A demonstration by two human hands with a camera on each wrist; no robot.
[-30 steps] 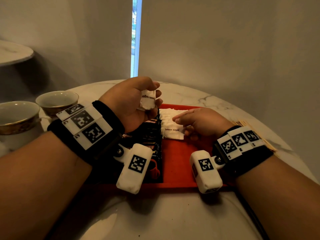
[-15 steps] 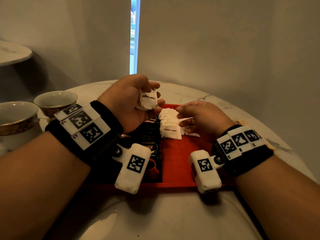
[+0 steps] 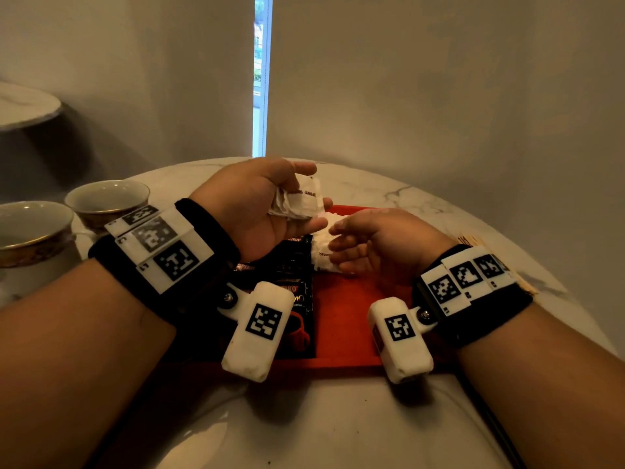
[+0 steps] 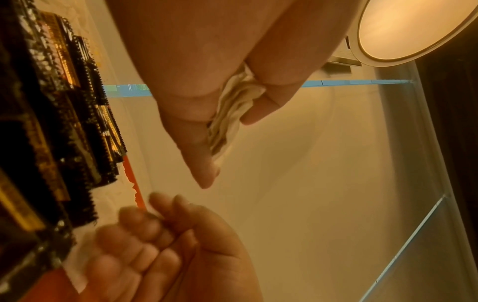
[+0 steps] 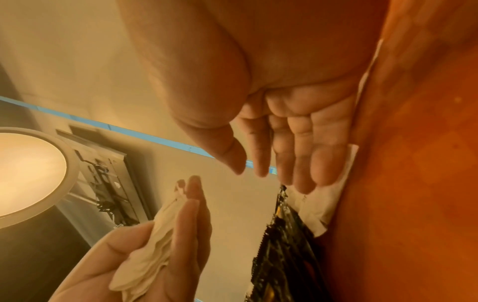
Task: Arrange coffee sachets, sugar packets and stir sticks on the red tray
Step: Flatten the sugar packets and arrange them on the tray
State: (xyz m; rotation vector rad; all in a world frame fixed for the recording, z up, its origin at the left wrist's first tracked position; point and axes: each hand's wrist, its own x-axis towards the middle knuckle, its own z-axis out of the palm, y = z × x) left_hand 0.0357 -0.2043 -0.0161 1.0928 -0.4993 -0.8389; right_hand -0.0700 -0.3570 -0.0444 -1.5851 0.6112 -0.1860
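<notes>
My left hand (image 3: 270,201) is raised over the far left of the red tray (image 3: 345,319) and grips a small stack of white sugar packets (image 3: 299,204), seen edge-on between thumb and fingers (image 4: 232,110) (image 5: 155,241). My right hand (image 3: 368,242) hovers over the tray's far middle with relaxed, empty fingers (image 5: 297,155), just above a pile of white brown-sugar packets (image 3: 323,255) (image 5: 325,204). Black coffee sachets (image 3: 287,282) (image 4: 51,143) (image 5: 282,255) lie overlapped on the tray's left half. Wooden stir sticks (image 3: 473,240) peek out behind my right wrist.
Two gold-rimmed cups (image 3: 108,201) (image 3: 30,228) stand on the round white marble table (image 3: 338,428) at the left. The tray's right half shows bare red. A wall stands close behind the table.
My right hand let go of the packets on the tray and lifted toward my left hand. The left hand tilted and loosened, so its stack of packets shows more.
</notes>
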